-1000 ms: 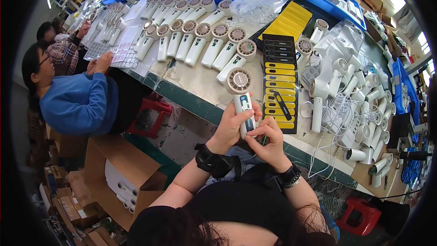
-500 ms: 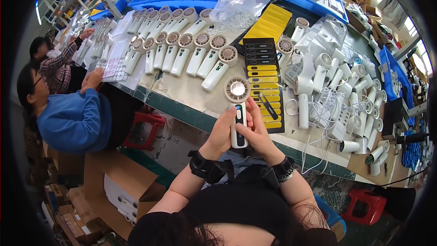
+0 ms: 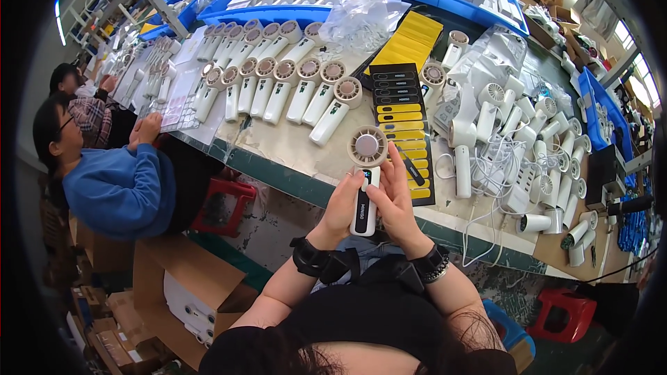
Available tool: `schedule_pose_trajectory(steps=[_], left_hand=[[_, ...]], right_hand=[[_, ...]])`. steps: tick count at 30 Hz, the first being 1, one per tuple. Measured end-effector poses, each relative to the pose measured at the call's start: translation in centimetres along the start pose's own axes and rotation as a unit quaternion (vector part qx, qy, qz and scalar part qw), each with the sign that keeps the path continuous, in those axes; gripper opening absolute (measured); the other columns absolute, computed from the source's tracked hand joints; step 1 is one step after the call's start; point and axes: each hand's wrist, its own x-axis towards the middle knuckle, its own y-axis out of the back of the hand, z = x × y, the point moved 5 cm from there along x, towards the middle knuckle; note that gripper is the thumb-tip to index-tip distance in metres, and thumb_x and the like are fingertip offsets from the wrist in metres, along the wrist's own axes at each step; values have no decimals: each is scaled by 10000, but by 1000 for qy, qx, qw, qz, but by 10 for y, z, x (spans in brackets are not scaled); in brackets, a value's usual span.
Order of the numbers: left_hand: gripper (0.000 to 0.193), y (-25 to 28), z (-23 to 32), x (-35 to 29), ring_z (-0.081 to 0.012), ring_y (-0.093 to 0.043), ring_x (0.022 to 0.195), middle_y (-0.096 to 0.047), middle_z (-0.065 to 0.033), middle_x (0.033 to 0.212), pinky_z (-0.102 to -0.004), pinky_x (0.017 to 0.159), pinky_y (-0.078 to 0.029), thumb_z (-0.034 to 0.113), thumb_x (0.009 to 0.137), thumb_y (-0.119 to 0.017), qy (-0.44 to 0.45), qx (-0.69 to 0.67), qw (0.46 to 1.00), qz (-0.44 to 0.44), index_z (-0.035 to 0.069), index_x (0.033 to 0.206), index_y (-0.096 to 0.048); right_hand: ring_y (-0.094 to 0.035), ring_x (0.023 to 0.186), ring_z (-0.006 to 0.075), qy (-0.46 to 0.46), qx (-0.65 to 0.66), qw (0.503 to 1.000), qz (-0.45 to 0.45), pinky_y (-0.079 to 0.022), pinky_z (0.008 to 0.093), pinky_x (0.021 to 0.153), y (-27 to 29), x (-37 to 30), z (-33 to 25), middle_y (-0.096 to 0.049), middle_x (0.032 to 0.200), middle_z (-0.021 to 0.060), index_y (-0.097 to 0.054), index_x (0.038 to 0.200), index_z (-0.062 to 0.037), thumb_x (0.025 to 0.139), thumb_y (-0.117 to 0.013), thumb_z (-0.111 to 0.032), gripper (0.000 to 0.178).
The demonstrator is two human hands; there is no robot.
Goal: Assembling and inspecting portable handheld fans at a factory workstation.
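Observation:
A white handheld fan [image 3: 363,214] with a round beige grille and a black front strip stands upright between my hands, just in front of the table edge. My left hand [image 3: 340,203] is wrapped round the left side of its handle. My right hand [image 3: 394,201] grips the other side, its thumb on the handle's front near the small lit display and its fingers reaching up beside the grille. Just beyond my right fingers lies a black sheet with yellow label strips [image 3: 403,135]. Similar fans [image 3: 326,121] lie in rows to the left of it.
Blue trays [image 3: 278,15] of white parts line the back. Clear plastic bags [image 3: 361,17] lie before them. Fans tangled with white cables [image 3: 514,173] crowd the right. At left sit two people, one in a blue sweater [image 3: 118,184], near an open carton [image 3: 184,274] and a red stool [image 3: 226,205].
The fan has come slightly lower and nearer to me. My right thumb has moved up the handle toward the display. The person in blue has shifted slightly to the right in view.

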Motion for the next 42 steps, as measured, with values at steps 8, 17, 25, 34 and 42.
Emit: schedule_pose_trajectory(steps=[8, 17, 25, 34, 42], left_hand=[[361, -4, -2, -1, -116, -589, 880, -547, -59, 1077, -248, 727, -501, 253, 977, -391, -42, 69, 995, 57, 53, 1277, -375], [377, -4, -7, -9, -158, -602, 862, -560, -99, 1042, -284, 742, -510, 177, 954, -397, 9, 55, 998, 10, 38, 1299, -338], [343, -8, -5, -9, -184, -614, 788, -573, -127, 958, -294, 693, -526, 127, 933, -395, 23, 39, 996, -79, 32, 1258, -336], [343, -8, -1, -10, -183, -616, 746, -585, -132, 937, -298, 669, -529, 143, 939, -395, 35, 45, 996, -72, 24, 1255, -336], [359, -8, 5, -13, -185, -615, 759, -581, -135, 948, -295, 678, -526, 134, 939, -397, 32, 45, 996, -76, 20, 1268, -312]], right_hand=[[-445, 1184, 182, 25, -19, 999, 38, -365, 288, 977, 3, -1, -1, -351, 1349, 157, -69, 1460, -66, 882, -458, 41, 705], [-521, 1024, 121, 3, 18, 998, 61, -412, 218, 879, 15, 1, 3, -402, 1306, 131, -135, 1457, -78, 955, -404, -91, 570], [-489, 842, 54, -59, 6, 997, 39, -425, 156, 701, 14, -6, -7, -399, 1309, 113, -141, 1462, -99, 979, -355, -158, 532], [-410, 644, 13, -19, -21, 998, 65, -354, 129, 437, 14, -6, -4, -427, 1273, 95, -167, 1459, -106, 978, -359, -225, 531], [-462, 754, 51, -38, 16, 999, 35, -418, 151, 567, 14, -10, -2, -414, 1279, 91, -171, 1454, -103, 976, -369, -235, 534]])
